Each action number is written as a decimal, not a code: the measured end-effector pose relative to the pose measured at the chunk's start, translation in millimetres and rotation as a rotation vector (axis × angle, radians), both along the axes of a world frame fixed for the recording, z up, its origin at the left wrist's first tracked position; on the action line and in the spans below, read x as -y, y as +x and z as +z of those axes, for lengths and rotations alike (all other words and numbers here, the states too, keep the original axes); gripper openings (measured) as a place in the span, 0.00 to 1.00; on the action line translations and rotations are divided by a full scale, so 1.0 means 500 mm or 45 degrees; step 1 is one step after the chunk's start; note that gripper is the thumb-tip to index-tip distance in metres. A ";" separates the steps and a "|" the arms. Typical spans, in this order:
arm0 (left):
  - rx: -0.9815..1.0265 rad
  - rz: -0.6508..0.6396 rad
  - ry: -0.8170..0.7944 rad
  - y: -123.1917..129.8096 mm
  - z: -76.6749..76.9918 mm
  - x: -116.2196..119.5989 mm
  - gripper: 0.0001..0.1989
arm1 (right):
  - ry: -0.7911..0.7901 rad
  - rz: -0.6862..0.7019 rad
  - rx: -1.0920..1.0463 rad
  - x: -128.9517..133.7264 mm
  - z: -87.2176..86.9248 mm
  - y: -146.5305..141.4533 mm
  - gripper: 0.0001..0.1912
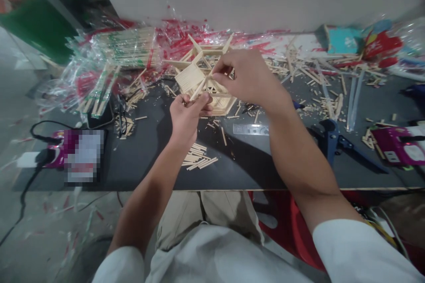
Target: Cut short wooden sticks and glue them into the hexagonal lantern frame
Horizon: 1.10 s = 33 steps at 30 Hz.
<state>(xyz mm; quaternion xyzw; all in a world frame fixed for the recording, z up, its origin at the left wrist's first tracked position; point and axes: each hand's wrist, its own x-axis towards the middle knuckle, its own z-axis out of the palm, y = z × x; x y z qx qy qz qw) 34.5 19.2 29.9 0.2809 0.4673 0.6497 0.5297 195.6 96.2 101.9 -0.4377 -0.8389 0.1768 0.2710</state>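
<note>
A small wooden stick model [226, 105], built of pale sticks with a slatted roof panel [191, 76] and upright pieces, stands on the dark table. My left hand [189, 110] is closed at its near left side, fingers pinching a wooden stick [198, 89] that slants up toward the model. Over the model's middle, my right hand [247, 75] is closed with thumb and forefinger together near the stick's upper end. What lies between those right fingertips is too small to make out. Both hands partly hide the model.
Short cut sticks [199, 157] lie before the model, beside a clear ruler [250, 129]. Blue cutters [330, 139] rest at right. Plastic-wrapped stick bundles [129, 46] fill the back left. A phone [84, 157] and purple power strips [398, 143] sit near the edges.
</note>
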 end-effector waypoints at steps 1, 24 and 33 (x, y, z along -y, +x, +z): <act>0.002 0.003 -0.002 0.001 0.001 0.000 0.34 | -0.004 -0.002 0.000 0.000 0.000 0.000 0.12; 0.027 -0.001 -0.005 0.007 -0.005 0.003 0.31 | 0.006 -0.004 0.021 0.007 -0.001 -0.003 0.09; 0.026 -0.035 -0.025 0.007 0.002 0.003 0.27 | 0.035 -0.009 0.022 0.007 -0.005 -0.006 0.14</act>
